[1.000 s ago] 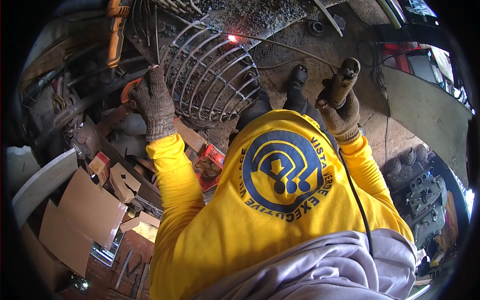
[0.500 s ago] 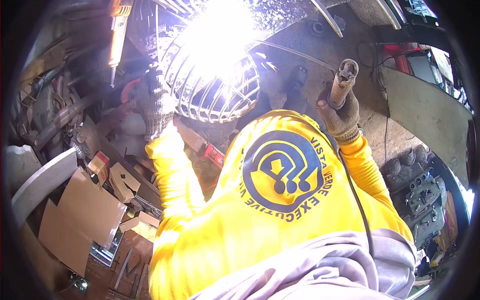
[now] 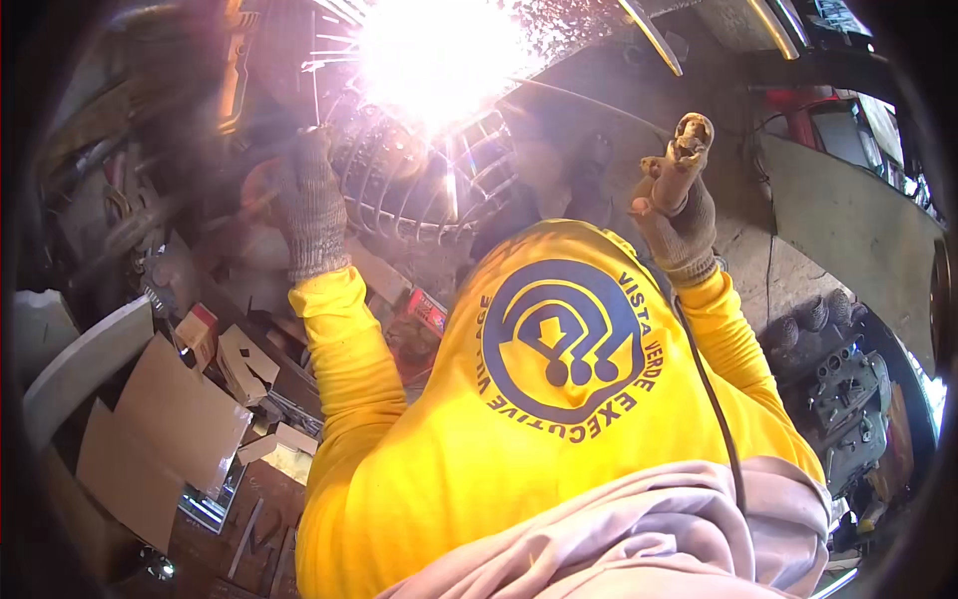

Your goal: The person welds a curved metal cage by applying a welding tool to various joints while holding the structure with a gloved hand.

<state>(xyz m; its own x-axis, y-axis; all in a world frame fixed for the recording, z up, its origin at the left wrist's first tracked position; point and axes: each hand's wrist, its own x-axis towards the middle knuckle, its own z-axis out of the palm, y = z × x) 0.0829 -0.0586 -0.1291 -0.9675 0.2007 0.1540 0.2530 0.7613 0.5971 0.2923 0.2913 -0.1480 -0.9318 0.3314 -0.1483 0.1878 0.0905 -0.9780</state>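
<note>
A rounded cage of curved metal bars (image 3: 439, 215) sits at the upper middle, its top lost in a white-pink welding glare (image 3: 439, 60). My gloved right hand (image 3: 684, 235) is closed around a welding electrode holder (image 3: 679, 175). From its head a thin electrode (image 3: 589, 108) runs left into the glare. At the cage's left side is my gloved left hand (image 3: 314, 205), its fingers curled and blurred by haze. A thin metal rod (image 3: 316, 95) rises from that hand; where it meets the fingers is hard to see.
A long orange-yellow tool (image 3: 236, 75) is at upper left. Cut cardboard (image 3: 165, 419) and small boxes (image 3: 244, 364) lie at lower left. Metal machine parts (image 3: 848, 394) are at right, near a large grey panel (image 3: 853, 215). A dark cable (image 3: 704, 369) crosses my shoulder.
The glare has turned pinkish, and haze now veils the cage and the orange-yellow tool. My left sleeve is less brightly lit. Both hands stay in nearly the same places.
</note>
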